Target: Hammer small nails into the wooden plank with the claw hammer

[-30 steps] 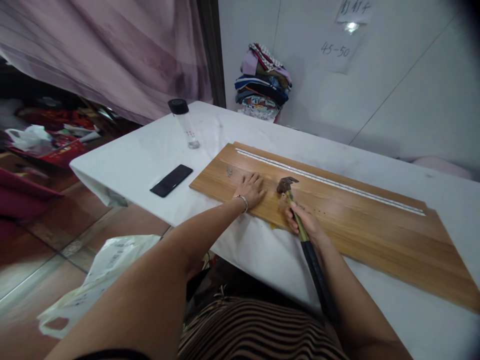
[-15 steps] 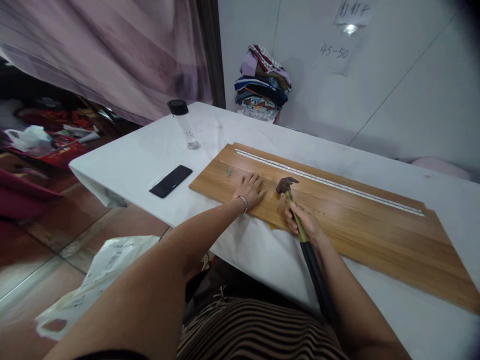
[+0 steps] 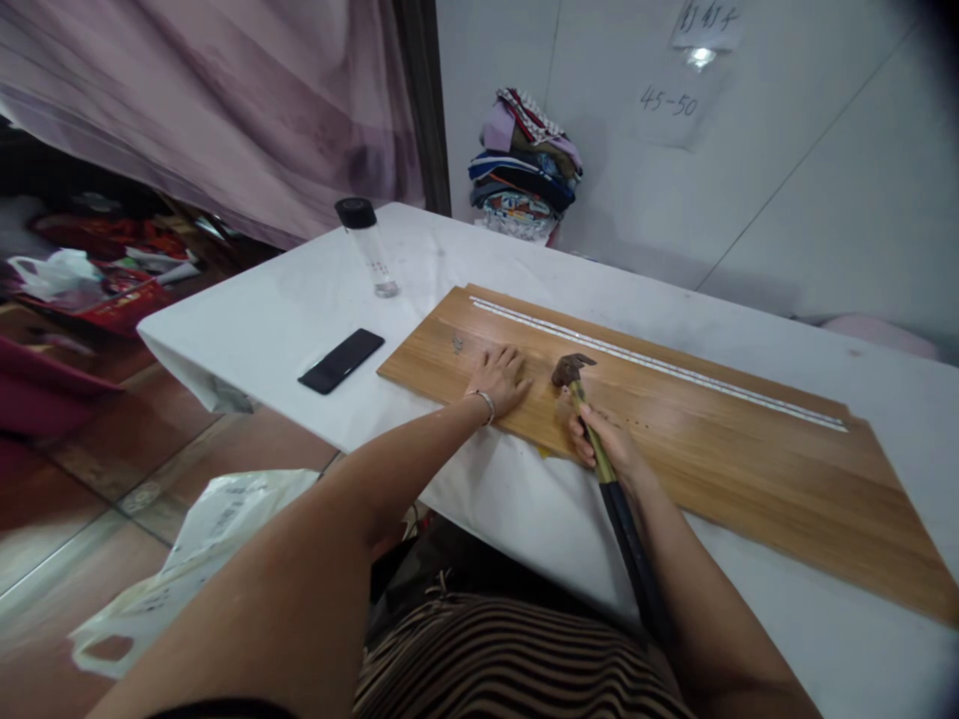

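My left hand (image 3: 500,380) lies flat with spread fingers on a brown wooden board (image 3: 719,449). A hammer (image 3: 603,454) with a rusty claw head and a black grip is held in my right hand (image 3: 601,436), whose fingers wrap round the yellowish part of its handle near the head. The hammer head is over the board, to the right of my left hand. A small pile of nails (image 3: 457,343) rests on the board's left part. Several small dark marks show right of my right hand. A white measuring strip (image 3: 651,361) runs along the far side.
The board is on a white-covered table (image 3: 262,300). At the left are a black phone (image 3: 342,361) and a clear bottle (image 3: 369,250) with a black lid. Folded clothes (image 3: 524,170) are stacked by the wall. A white plastic bag (image 3: 217,529) hangs low at the left.
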Tool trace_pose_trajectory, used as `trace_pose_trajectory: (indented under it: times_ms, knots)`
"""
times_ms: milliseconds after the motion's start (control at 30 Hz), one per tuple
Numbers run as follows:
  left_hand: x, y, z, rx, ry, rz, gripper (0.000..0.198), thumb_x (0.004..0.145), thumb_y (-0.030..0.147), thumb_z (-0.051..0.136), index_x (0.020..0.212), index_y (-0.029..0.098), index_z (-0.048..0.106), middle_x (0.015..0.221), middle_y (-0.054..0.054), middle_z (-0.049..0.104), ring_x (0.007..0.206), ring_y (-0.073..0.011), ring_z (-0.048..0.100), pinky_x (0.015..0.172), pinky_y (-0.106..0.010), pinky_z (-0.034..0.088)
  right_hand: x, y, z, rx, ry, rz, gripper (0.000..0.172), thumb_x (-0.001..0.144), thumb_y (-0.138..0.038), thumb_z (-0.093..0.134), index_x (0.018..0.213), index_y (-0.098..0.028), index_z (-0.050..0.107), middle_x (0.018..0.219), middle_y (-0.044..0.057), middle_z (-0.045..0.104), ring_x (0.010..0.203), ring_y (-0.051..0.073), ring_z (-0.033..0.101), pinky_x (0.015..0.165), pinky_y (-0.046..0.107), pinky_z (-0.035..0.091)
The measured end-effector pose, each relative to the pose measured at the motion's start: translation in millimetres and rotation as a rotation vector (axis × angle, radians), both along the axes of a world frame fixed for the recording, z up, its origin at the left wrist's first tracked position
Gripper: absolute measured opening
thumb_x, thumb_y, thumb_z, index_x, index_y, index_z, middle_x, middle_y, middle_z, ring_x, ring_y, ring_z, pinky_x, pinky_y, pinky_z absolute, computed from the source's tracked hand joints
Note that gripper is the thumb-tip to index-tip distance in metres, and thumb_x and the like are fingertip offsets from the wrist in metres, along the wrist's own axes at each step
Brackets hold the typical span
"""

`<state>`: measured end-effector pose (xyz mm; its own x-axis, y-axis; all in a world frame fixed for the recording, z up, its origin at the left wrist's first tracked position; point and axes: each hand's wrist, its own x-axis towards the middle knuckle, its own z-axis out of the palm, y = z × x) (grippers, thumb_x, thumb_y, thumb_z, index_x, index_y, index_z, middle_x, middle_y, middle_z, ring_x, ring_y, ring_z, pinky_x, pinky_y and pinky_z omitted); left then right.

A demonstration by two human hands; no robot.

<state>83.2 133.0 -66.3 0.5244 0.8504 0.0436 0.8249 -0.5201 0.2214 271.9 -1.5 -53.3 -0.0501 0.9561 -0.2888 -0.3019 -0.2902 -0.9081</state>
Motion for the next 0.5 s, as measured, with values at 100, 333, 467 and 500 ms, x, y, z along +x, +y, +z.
trace_pose_trajectory:
  times_ms: [100,333,467,500]
  knots:
    - [0.0,0.0,-0.3,0.005,-0.005,0.0,0.052,0.107,0.044,0.048,0.152,0.022,0.059,0.17,-0.012,0.049,0.159,-0.0307,0.038,0.133,-0.053,0.026,-0.2,-0.6,-0.4,0.019,-0.004,-0.02,0.054,0.076,-0.061,0.085,0.109,-0.025,0.061,0.063,-0.01,0.054,0.037,0.007,0.038,0.03,0.021,0.027]
    - [-0.1,0.9,-1.2,-0.002,0.0,0.003,0.052,0.107,0.045,0.048,0.153,0.023,0.058,0.17,-0.011,0.048,0.159,-0.0307,0.038,0.133,-0.052,0.026,-0.8,-0.9,-0.4,0.023,0.0,-0.023,0.056,0.075,-0.062,0.086,0.109,-0.025,0.062,0.062,-0.01,0.054,0.036,0.006,0.037,0.03,0.02,0.028]
    - [-0.3,1.0,-0.5,0.002,0.011,-0.001,0.05,0.108,0.046,0.048,0.151,0.024,0.059,0.17,-0.01,0.048,0.16,-0.0302,0.037,0.132,-0.052,0.026,-0.4,-0.7,0.3,0.034,0.003,-0.025,0.056,0.074,-0.062,0.087,0.109,-0.025,0.063,0.062,-0.01,0.055,0.036,0.006,0.038,0.03,0.019,0.029]
    - [-0.3,0.9,-0.3,0.003,0.011,0.0,0.05,0.108,0.046,0.048,0.151,0.025,0.059,0.17,-0.01,0.048,0.16,-0.0302,0.037,0.132,-0.052,0.026,-0.1,-0.6,0.1,0.034,0.004,-0.024,0.056,0.075,-0.062,0.086,0.109,-0.025,0.063,0.062,-0.01,0.055,0.036,0.006,0.038,0.03,0.019,0.029]
